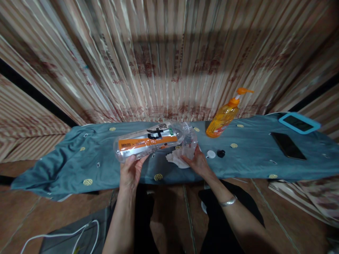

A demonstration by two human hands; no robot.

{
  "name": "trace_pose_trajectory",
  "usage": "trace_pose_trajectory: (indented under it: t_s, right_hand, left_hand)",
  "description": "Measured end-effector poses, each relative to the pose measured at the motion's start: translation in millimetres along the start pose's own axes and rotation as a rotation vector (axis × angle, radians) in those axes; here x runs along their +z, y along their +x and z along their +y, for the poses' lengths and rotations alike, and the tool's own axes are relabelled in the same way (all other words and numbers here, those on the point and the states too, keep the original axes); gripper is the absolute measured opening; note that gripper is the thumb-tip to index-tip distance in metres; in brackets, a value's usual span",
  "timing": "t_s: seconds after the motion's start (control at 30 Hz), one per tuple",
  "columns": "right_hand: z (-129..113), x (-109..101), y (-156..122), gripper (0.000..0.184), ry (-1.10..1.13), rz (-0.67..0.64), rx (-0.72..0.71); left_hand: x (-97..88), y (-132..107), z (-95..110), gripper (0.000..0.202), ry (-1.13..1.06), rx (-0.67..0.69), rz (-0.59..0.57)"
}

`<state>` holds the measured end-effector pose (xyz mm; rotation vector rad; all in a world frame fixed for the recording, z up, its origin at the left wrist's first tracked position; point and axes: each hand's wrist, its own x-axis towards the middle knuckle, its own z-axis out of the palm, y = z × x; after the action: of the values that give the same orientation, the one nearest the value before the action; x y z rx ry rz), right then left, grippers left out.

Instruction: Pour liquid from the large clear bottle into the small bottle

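Note:
My left hand (131, 169) is closed round the lower end of a large clear plastic bottle (148, 139) with an orange and silver label. The bottle lies tilted, its neck pointing right and slightly up. My right hand (198, 163) grips a small clear plastic container (190, 141), its mouth meeting the big bottle's neck. Whether the two are joined or only touching, I cannot tell. Under the right hand a crumpled white tissue (176, 158) lies on the cloth. Just right of that hand are a white round cap (210, 154) and a small black cap (220, 153).
An orange pump bottle (222, 118) stands behind, to the right. Farther right lie a dark phone (288, 145) and a blue-framed device (283, 120). A teal patterned cloth (100, 173) covers the narrow table; a pleated curtain (169, 63) hangs behind. A white cable (60, 234) runs at lower left.

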<state>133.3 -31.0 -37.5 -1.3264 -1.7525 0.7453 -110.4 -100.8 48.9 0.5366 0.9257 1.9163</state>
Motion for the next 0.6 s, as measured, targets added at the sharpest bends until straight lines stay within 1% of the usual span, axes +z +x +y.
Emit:
trace_pose_trajectory:
  t_s: [0.13,0.3,0.47,0.6]
  right_hand:
    - [2,0,-1,0.050,0.000,-0.004,0.008]
    - [7,0,0,0.050,-0.008,-0.014,0.032]
    - [9,-1,-1,0.049,-0.012,-0.006,0.042]
    - [10,-1,-1,0.050,-0.014,0.001,0.036]
  left_hand:
    - [-0.3,-4,0,0.062,0.020,-0.001,0.007]
    - [-4.1,-10,-3,0.055,0.042,-0.015,-0.003]
    - [-8.3,-14,-3,0.057,0.040,-0.028,-0.002]
    - [-7.0,-17,-5,0.058,0.026,-0.046,-0.011]
